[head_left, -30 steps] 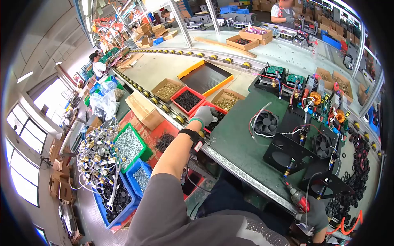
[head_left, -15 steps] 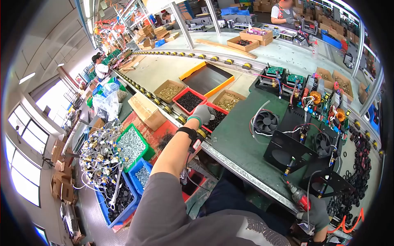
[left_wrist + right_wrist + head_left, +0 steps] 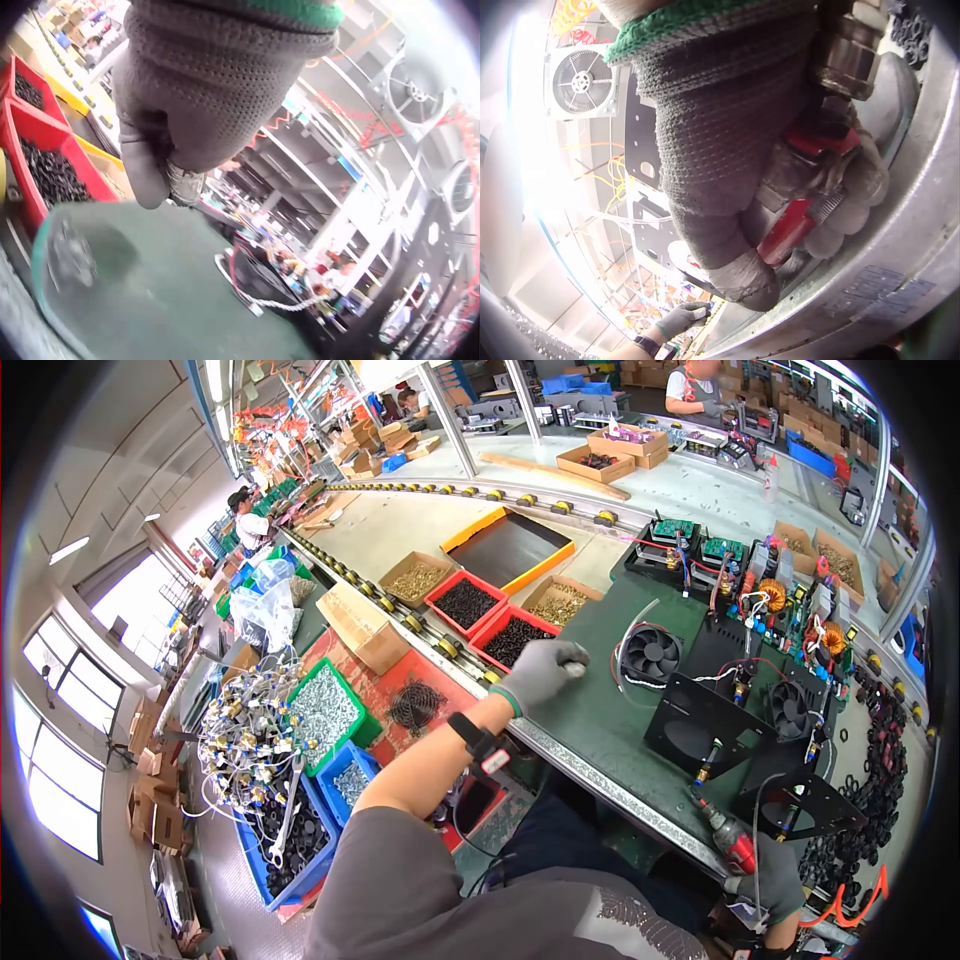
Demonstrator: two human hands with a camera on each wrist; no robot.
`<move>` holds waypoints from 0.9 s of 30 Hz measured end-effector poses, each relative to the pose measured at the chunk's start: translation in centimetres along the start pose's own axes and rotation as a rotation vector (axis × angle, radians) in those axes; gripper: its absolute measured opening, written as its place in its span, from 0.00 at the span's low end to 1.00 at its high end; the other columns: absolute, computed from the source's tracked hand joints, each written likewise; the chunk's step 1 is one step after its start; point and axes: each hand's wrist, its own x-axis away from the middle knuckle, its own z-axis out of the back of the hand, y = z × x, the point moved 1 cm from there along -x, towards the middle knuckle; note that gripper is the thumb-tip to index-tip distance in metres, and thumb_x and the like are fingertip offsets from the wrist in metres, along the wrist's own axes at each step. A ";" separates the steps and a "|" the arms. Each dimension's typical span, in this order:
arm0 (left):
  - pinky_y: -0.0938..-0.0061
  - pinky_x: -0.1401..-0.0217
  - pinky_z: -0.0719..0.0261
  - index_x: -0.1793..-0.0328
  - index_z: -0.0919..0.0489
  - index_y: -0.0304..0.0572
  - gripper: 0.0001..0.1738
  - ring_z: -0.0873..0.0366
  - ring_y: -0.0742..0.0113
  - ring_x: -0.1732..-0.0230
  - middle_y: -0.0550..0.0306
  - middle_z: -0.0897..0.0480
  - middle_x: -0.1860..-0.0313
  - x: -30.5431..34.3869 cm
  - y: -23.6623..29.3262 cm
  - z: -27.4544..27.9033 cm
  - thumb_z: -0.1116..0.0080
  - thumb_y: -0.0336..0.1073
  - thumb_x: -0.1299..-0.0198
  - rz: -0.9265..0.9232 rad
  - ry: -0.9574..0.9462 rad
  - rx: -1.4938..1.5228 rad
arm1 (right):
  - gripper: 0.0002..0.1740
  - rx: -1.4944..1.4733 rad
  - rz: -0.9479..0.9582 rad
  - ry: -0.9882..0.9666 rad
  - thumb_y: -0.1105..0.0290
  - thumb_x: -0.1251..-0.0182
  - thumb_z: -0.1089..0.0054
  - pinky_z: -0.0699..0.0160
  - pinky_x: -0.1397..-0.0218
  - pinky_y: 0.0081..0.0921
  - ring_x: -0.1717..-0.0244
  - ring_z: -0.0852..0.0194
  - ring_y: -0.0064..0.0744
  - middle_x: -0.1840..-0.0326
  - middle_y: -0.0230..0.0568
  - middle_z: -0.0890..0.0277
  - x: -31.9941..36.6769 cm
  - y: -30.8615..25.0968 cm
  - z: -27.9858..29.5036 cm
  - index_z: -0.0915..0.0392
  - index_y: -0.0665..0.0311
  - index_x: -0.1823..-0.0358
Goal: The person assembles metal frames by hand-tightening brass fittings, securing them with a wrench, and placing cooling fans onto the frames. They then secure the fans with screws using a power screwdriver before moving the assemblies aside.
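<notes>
**Green-matted bench on a factory line, both hands occupied**

Green matting point(image 3: 590, 725) covers the bench in front of us, with a roller track running along its far left edge and more workstations beyond.

Our grey-gloved left hand point(image 3: 540, 672) is over the left edge of the mat, just beside a red plastic tray point(image 3: 478, 650) that holds a heap of black screws point(image 3: 515, 641). In the left wrist view its fingers point(image 3: 142, 169) are curled in, and thumb and fingers pinch a small silvery metal cylinder point(image 3: 184, 184). Only the lower end of the cylinder shows below the glove. We cannot tell whether the hand touches the mat.

To the right of that hand, near it but apart, a black square cooling fan point(image 3: 650, 656) lies flat on the mat with white and red wires looped around it. A black sheet-metal panel with a round cut-out point(image 3: 695, 725) sits further right.

Our right hand point(image 3: 778, 882), also in a grey glove, is at the near metal edge of the bench, well apart from the left. Its fingers point(image 3: 727, 262) are clenched around a red power screwdriver with a silver nose point(image 3: 733, 852), whose tip points up toward the black panel.

Below the bench on the left stands a green plastic bin of silver screws point(image 3: 366, 732).
</notes>
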 end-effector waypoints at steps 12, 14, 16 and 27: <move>0.71 0.45 0.16 0.27 0.31 0.31 0.29 0.18 0.66 0.47 0.48 0.19 0.44 1.9 -0.8 0.0 0.40 0.29 0.34 0.343 0.044 0.575 | 0.44 0.100 0.032 0.033 0.55 0.65 0.19 0.20 0.51 0.42 0.56 0.18 0.57 0.58 0.55 0.17 0.1 0.3 0.1 0.22 0.61 0.41; 0.71 0.50 0.12 0.30 0.30 0.31 0.22 0.15 0.60 0.54 0.46 0.19 0.45 1.8 -2.2 0.3 0.48 0.29 0.28 0.379 0.013 0.731 | 0.41 0.098 -0.011 0.013 0.55 0.64 0.19 0.21 0.50 0.42 0.56 0.17 0.55 0.58 0.54 0.17 0.1 0.0 0.1 0.21 0.62 0.44; 0.75 0.54 0.14 0.31 0.30 0.33 0.21 0.16 0.67 0.58 0.49 0.17 0.51 1.7 -2.2 0.7 0.46 0.33 0.27 0.458 -0.009 0.687 | 0.40 0.083 0.005 0.030 0.55 0.63 0.20 0.21 0.50 0.42 0.56 0.17 0.54 0.58 0.53 0.17 0.1 -0.3 0.1 0.21 0.63 0.45; 0.81 0.80 0.33 0.39 0.21 0.39 0.20 0.30 0.79 0.80 0.58 0.14 0.57 0.7 -2.7 2.1 0.52 0.46 0.24 0.476 -0.184 0.497 | 0.37 0.120 -0.010 0.011 0.51 0.64 0.20 0.22 0.52 0.42 0.58 0.18 0.55 0.60 0.52 0.18 -0.1 0.1 0.0 0.20 0.63 0.51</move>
